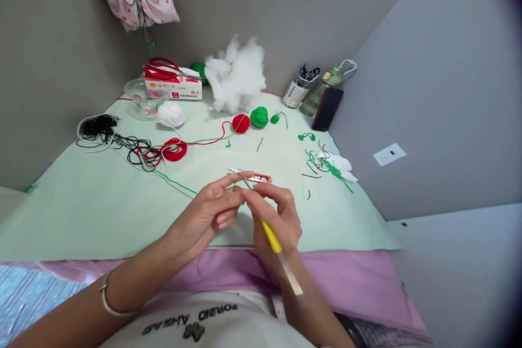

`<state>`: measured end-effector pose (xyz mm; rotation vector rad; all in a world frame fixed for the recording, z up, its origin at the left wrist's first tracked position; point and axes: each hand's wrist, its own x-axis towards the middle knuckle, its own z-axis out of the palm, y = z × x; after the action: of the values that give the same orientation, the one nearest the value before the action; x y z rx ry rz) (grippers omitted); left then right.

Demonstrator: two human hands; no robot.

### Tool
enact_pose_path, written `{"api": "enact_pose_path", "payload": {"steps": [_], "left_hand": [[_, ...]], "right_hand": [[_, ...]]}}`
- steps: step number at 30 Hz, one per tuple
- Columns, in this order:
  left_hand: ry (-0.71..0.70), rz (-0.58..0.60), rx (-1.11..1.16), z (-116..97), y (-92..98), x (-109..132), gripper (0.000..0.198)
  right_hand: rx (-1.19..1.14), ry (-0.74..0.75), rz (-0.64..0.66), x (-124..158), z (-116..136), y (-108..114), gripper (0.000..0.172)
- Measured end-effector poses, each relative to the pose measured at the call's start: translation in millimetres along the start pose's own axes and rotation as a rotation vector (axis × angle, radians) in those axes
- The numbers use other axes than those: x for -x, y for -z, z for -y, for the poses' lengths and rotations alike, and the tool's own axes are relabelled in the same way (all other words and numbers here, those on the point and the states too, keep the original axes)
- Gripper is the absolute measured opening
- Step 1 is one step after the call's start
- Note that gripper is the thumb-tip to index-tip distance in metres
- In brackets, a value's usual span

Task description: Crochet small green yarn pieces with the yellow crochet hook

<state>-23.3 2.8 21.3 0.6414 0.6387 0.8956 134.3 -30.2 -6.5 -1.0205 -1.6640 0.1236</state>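
Note:
My left hand (218,204) pinches green yarn (246,180) near the front middle of the table, with its index finger stretched out and the strand passing over it. My right hand (277,215) grips a crochet hook (272,236) with a yellow handle, its rear end pointing down toward my wrist. The hook's tip is hidden among my fingertips, where both hands meet. A green strand (179,183) runs from the left side of the table toward my left hand. Just behind my fingers lie thread snips (261,178) with an orange handle.
Red (241,123), green (259,117) and white yarn balls (171,114) lie behind, with tangled black yarn (100,126) at left. White stuffing (236,76), a box (175,87) with red scissors (161,68), a bottle (320,95) and a phone (327,109) stand farther back. Yarn scraps (326,163) lie right.

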Motion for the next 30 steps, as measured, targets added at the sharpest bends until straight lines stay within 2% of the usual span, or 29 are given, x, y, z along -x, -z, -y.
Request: {"api": "enact_pose_path", "payload": {"steps": [2,5,6,8,10,11,13,16,20,25,28,30], "left_hand": [[0.024,0.010,0.071,-1,-0.3,-1,0.038],[-0.084,-0.064,0.054,-3,-5.3,0,0.042],[-0.116,-0.082,0.029,-3,-7.6,1,0.046],[-0.123,-0.079,0.000,-2,-10.9,1,0.050],[-0.051,-0.030,0.019,-1,-10.7,1,0.044],[-0.010,-0.007,0.041,-1,-9.3,0,0.040],[0.022,0.015,0.087,-2,-5.7,-2,0.033],[-0.053,-0.021,0.094,-5,-3.3,-3,0.026],[-0.093,-0.030,-0.033,-5,-7.4,0,0.032],[-0.088,-0.033,-0.134,-5,-7.2,3,0.029],[-0.126,-0.066,-0.188,-5,-5.9,3,0.027],[-0.181,-0.118,-0.232,-3,-6.1,4,0.029]], "right_hand": [[-0.170,-0.127,-0.051,-6,4,1,0.033],[-0.361,-0.262,-0.096,-14,7,1,0.023],[-0.333,-0.243,-0.085,-14,6,0,0.023],[-0.153,-0.114,-0.062,-11,4,-4,0.027],[0.010,0.033,-0.081,-7,0,-5,0.038],[0.013,0.056,-0.091,-6,-1,-5,0.039],[-0.143,-0.057,-0.139,-8,-1,-3,0.033],[-0.468,-0.299,-0.185,-15,2,1,0.024],[-0.539,-0.362,-0.065,-21,2,-1,0.016],[-0.675,-0.481,-0.073,-21,1,3,0.017],[-0.655,-0.436,-0.055,-21,4,8,0.022],[-0.460,-0.287,-0.032,-17,5,9,0.024]]}}
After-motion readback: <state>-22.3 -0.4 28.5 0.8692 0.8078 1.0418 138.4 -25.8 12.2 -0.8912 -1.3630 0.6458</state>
